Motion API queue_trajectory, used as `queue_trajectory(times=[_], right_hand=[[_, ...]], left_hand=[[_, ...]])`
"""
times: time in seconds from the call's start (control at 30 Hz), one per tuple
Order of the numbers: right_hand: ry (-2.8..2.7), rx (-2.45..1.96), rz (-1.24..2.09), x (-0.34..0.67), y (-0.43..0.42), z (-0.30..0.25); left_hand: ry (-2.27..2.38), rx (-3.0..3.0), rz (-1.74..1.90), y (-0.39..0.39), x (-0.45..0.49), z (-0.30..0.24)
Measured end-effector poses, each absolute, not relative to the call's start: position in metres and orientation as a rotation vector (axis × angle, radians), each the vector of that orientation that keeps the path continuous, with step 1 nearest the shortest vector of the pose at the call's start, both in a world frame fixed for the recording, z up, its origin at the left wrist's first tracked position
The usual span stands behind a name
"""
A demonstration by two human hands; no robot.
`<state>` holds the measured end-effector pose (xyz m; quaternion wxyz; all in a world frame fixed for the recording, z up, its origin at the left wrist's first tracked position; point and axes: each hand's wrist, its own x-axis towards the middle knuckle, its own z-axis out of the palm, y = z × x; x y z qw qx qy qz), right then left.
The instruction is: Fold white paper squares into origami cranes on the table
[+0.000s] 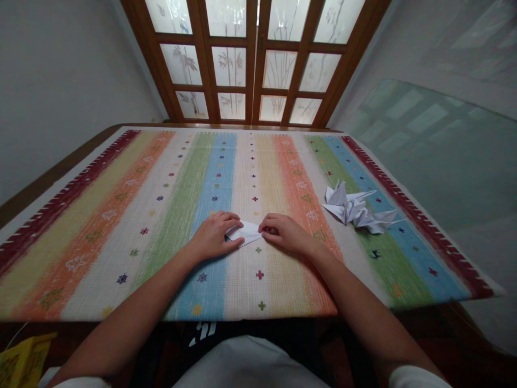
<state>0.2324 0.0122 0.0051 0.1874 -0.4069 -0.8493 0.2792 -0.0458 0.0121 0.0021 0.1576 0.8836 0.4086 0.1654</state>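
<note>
A small folded piece of white paper [249,233] lies on the striped tablecloth between my hands, narrowing to a point on the right. My left hand [218,234] grips its wider left end, with the fingers over the top and the thumb along the near side. At the pointed right end, my right hand [285,231] pinches the paper between thumb and fingertips. The fingers cover both ends of the paper, so its full shape is hidden.
Several folded white paper cranes [357,207] sit in a cluster on the right of the tablecloth [169,269]. A glass-paned wooden door [252,59] stands beyond the table. Something yellow [26,358] is below the table's edge at lower left.
</note>
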Motion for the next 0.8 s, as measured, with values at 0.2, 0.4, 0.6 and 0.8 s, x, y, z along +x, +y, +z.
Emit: queue_trajectory(times=[0.2,0.4,0.6,0.8], right_hand=[[-2.385,-1.122,0.805,0.233,0.012,0.007],[-2.393,-1.087,0.805,0.235,0.009,0.009],[-2.412,-1.103,0.796,0.236,0.005,0.012],[-2.411,-1.130,0.764,0.235,0.006,0.010]], left_hand=[[1.151,2.458,0.586,0.013,-0.046,0.001],[1.162,2.448,0.661,0.010,-0.043,-0.004],[1.184,2.375,0.694,0.007,-0.038,-0.007],[1.041,2.389,0.646,0.004,-0.034,-0.009]])
